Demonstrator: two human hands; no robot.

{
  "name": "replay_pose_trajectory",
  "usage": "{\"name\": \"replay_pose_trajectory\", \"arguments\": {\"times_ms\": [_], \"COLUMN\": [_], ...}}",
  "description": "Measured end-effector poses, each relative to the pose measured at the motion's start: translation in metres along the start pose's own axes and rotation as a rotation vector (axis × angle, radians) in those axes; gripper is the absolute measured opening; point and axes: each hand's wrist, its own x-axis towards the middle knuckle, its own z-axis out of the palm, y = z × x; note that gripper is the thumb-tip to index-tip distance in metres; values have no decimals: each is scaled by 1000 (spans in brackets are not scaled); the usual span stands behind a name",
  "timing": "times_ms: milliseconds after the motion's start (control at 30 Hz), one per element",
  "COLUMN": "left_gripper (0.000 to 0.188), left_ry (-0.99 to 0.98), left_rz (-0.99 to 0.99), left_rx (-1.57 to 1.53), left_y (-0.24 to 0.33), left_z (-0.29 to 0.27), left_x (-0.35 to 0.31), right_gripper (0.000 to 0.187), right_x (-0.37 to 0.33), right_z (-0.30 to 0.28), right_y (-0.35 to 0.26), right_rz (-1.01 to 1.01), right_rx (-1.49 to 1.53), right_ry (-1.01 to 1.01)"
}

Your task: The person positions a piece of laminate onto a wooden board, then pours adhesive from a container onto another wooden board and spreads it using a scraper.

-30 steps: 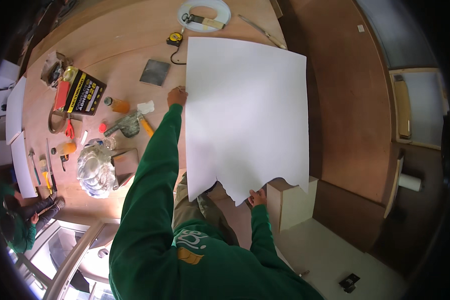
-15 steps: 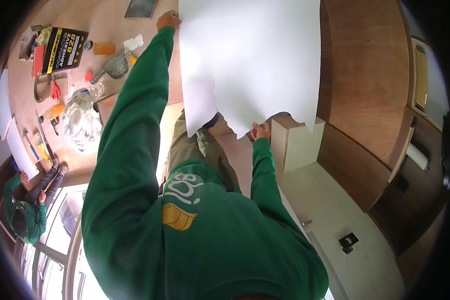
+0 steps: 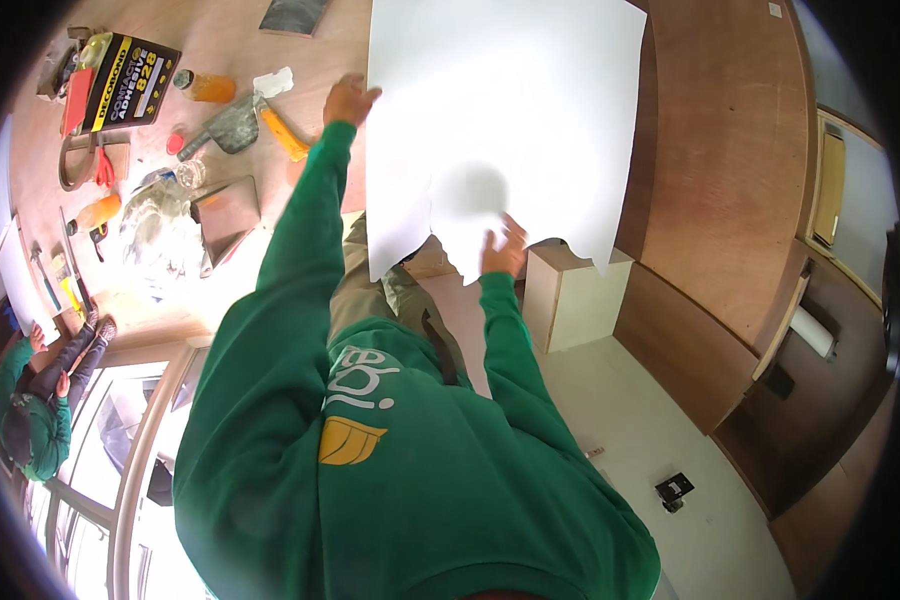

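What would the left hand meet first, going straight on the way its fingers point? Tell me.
The left hand would likely meet the white sheet first; a fingertip overlaps its left edge, though touch is unclear.

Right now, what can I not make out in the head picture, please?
Head view:
White sheet: most of its far edge, cut off by the top border.
Dark plate: far part, cut off likewise.
Crumpled clear plastic: details, washed out by glare.

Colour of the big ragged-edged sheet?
The sheet is plain white, best seen in the head view.
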Motion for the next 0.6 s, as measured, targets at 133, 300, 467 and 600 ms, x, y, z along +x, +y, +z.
{"name": "replay_pose_trajectory", "arguments": {"times_ms": [133, 300, 467, 600], "left_gripper": [53, 34, 25, 22], "left_ry": [127, 73, 108, 142], "left_rz": [-19, -188, -198, -203], "left_rx": [-61, -284, -324, -178], "left_y": [-36, -42, -63, -65], "left_z": [19, 23, 31, 39], "left_x": [-88, -162, -183, -199], "right_gripper": [30, 34, 37, 38], "right_x": [34, 70, 87, 89], "right_z": [54, 85, 83, 83], "right_y": [-74, -84, -80, -79], "right_rz": [-141, -25, 5, -9], "right_rx": [170, -94, -132, -123], "right_ry": [-206, -278, -414, -434]}}
